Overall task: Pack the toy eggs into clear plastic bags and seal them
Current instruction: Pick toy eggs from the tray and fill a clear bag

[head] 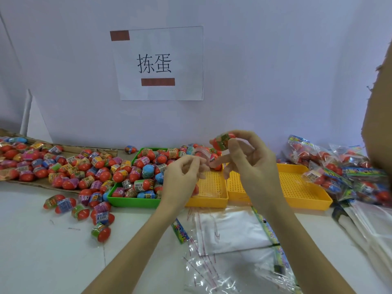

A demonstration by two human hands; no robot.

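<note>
Sign: a white paper sheet [159,63] on the wall behind the desk reads "拣蛋", with a brown bar above left and another below the characters.
Egg labels: printed wrappers band the toy eggs; a barcode shows on some, the lettering is too small to read.
Green tray: the green tray [131,201] holds a heap of toy eggs, mostly red, a few blue.
Loose eggs: more toy eggs [70,166] lie on cardboard and on the white desk [42,251] to the left of the green tray.
Yellow trays: two perforated yellow trays [297,187] sit side by side right of the green one; the nearer holds a little clear film.
Packed bags: filled clear bags [339,166] with colourful headers are piled at the far right.
Empty bags: flat clear bags [229,234] lie on the desk near the person.
Right hand: the right hand [250,160] pinches one red egg [222,141] between thumb and forefinger, raised above the trays.
Left hand: the left hand [182,175] pinches the mouth of a clear bag [200,153], just beside the egg.
</note>
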